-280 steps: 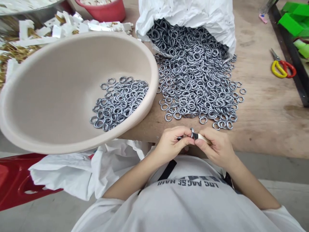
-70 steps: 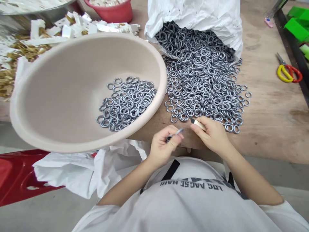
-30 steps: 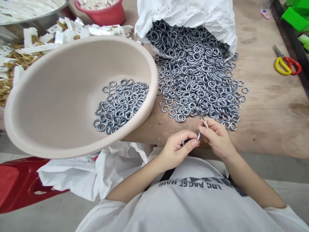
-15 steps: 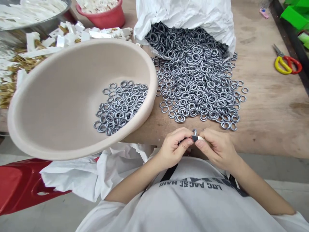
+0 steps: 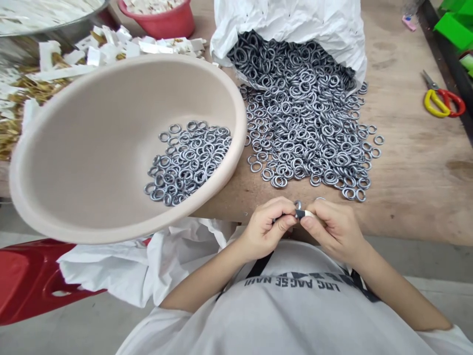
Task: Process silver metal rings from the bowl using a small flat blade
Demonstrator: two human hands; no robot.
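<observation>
At the table's front edge, my left hand [image 5: 266, 227] is closed, with a grey metal ring [image 5: 297, 203] at its fingertips. Something dark also shows between its thumb and forefinger. My right hand [image 5: 334, 224] pinches a small black-and-white piece [image 5: 300, 213], whose black end meets the ring; its kind I cannot make out. Another ring [image 5: 320, 199] partly shows just behind the right fingers. Beyond the hands, a heap of grey rings [image 5: 306, 128] spills from a white sack [image 5: 291, 17]. To the left, a beige basin [image 5: 84, 148] holds a smaller pile of rings [image 5: 192, 160].
Scissors [image 5: 441, 101] with yellow and red handles lie at the right. Behind the basin are loose white pieces [image 5: 96, 55], a red tub [image 5: 168, 22] and a metal bowl [image 5: 70, 29]. A red stool [image 5: 33, 281] stands below left, beside white sheeting [image 5: 121, 266].
The view has shifted slightly, so the table things sit a little differently. Both hands keep their hold, with the black end now seen against the ring. A ring shows behind my right fingers.
</observation>
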